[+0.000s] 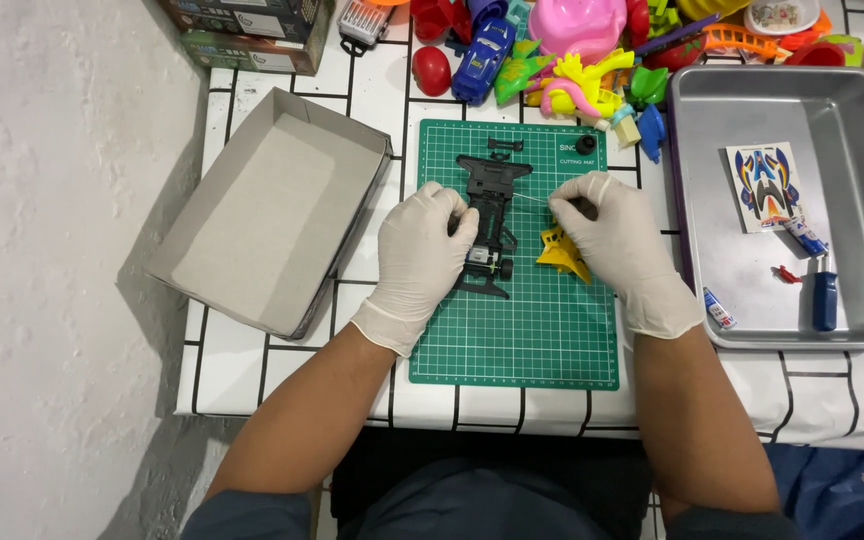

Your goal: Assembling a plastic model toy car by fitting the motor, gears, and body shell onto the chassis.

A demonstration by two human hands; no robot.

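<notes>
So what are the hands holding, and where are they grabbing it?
The left hand grips the black toy car chassis by its left side on the green mat. The right hand pinches one end of a thin metal rod.

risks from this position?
1. The right hand pinches a thin metal rod at the black toy car frame; it could slip and roll off the green mat.
2. Small black parts lie loose at the mat's top edge, easily knocked.
3. The left hand hides part of the frame.
</notes>
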